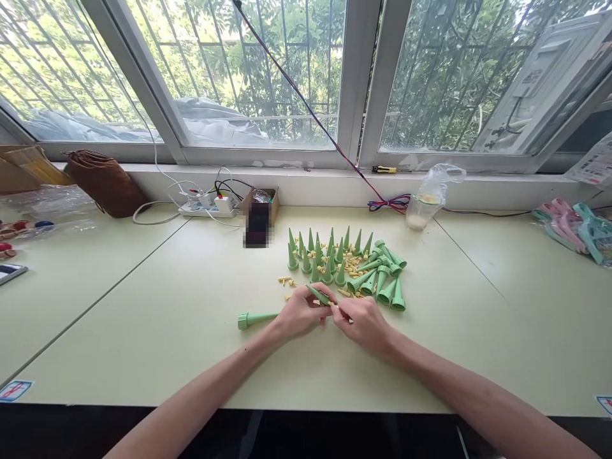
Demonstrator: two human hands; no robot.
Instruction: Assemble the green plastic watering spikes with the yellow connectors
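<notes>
My left hand (301, 313) is closed around a green plastic spike (316, 294), whose tip points up and to the left. The fingers of my right hand (367, 322) are pinched at the spike's other end, on a small yellow plastic piece (331, 305) that is mostly hidden. Just beyond my hands, several green spikes (328, 271) stand upright on their wide ends. More green spikes (382, 278) lie in a pile to the right. Loose yellow pieces (354, 264) are scattered among them. One green spike (255, 319) lies by my left wrist, partly covered by it.
A small cardboard box (272, 201) and a power strip (191, 209) sit by the window sill. Farther right stand a plastic cup with a bag (421, 213) and bagged pink and blue items (571, 229). A brown pouch (105, 185) lies at the back left.
</notes>
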